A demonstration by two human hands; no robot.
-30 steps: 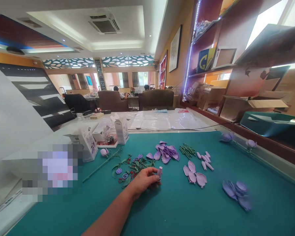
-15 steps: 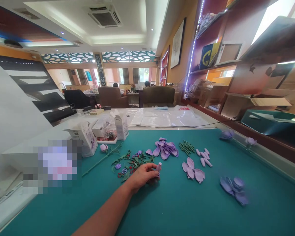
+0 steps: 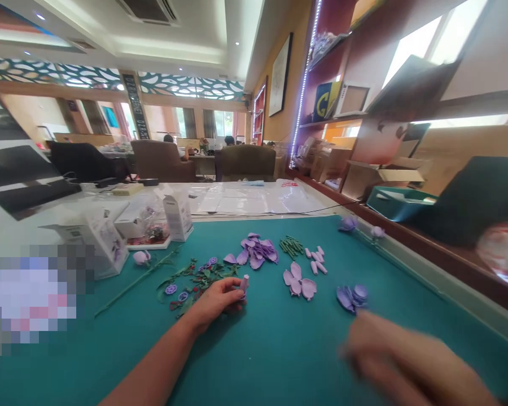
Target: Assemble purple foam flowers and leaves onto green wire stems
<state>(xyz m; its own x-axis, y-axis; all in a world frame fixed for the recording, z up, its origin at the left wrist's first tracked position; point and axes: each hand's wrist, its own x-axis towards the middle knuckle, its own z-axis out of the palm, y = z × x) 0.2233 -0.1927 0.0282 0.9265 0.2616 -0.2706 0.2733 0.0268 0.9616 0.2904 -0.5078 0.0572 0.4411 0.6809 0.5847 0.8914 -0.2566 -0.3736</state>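
Observation:
My left hand [image 3: 218, 299] is closed, thumb and fingers pinching a small pale purple plastic piece [image 3: 245, 282] upright just above the green mat. My right hand [image 3: 385, 344] is smeared by motion at the lower right, and its fingers cannot be made out. Just beyond it lies a cluster of darker purple petals [image 3: 346, 299]. Pale pink petals [image 3: 295, 272] are grouped between the two hands, farther back. Left of my left hand spread green leaf parts [image 3: 214, 273] with small red bits and purple rings [image 3: 170, 289].
Behind the hands lie a purple petal pile [image 3: 258, 251], green stem pieces [image 3: 291, 246] and pale bud pieces [image 3: 316, 259]. A flower on a long stem [image 3: 141, 258] rests at left, near white boxes [image 3: 178, 217]. Two finished-looking blooms [image 3: 347, 224] lie at the mat's right edge.
My right hand has come into view from the lower right. The whole view has swung to the right, while my left hand keeps the same pinch on the purple piece.

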